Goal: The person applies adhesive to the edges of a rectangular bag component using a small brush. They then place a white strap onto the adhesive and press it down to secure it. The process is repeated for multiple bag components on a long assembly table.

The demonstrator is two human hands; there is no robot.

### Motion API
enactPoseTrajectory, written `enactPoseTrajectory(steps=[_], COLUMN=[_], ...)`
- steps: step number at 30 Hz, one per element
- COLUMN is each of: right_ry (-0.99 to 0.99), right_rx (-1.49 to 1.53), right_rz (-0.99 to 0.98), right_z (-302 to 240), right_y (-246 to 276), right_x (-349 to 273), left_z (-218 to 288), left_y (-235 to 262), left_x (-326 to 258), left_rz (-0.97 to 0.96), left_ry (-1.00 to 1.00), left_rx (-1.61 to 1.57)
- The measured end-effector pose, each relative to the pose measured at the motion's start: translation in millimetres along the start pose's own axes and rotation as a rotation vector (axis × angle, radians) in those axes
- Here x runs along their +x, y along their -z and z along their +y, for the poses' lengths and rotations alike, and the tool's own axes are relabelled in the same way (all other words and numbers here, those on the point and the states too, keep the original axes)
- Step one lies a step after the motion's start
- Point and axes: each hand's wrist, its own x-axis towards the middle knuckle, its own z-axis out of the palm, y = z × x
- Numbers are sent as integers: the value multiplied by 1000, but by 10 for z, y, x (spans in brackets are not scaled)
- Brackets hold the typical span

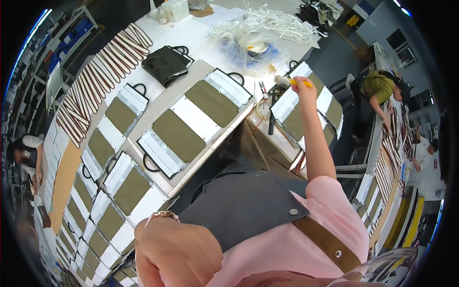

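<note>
My right hand (304, 86) is stretched out ahead, its fingers closed round the yellow handle of a brush (292, 82). The brush tip points left, above the far end of the side bench. Below it lies a green and white bag panel (291, 112) with a black loop handle. My left hand (179, 251) is close to my body at the lower edge, back upward. Its fingers are bent under and hidden, so whether they hold anything does not show. Left of my apron, a flat green and white bag panel (179, 136) with black handles lies on the table.
Several similar panels (126, 186) cover the left tables, beside a row of brown-edged straps (103, 76). A folded dark bag (167, 64) lies further back. Beyond are a bowl (258, 48) in blue plastic and shredded white strips (279, 24). A co-worker (382, 91) bends over the right bench.
</note>
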Motion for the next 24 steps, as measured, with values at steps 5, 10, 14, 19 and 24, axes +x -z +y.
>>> enactPoseTrajectory(steps=[5, 10, 14, 19, 24], right_ry=[-65, -63, -41, 39, -54], right_rx=[188, 184, -89, -292, -289], right_rz=[49, -16, -128, -171, -133], right_z=[611, 1187, 1508, 1978, 1896], right_y=[-344, -782, -1046, -1081, -1157], right_x=[1224, 2113, 2437, 2759, 2705], left_z=[-164, -234, -300, -439, -204], left_y=[537, 1178, 1487, 1618, 1824], left_x=[407, 733, 869, 933, 911], left_rz=[192, 274, 363, 543, 433], left_ry=[48, 159, 154, 32, 230], left_rx=[51, -46, -131, -179, -167])
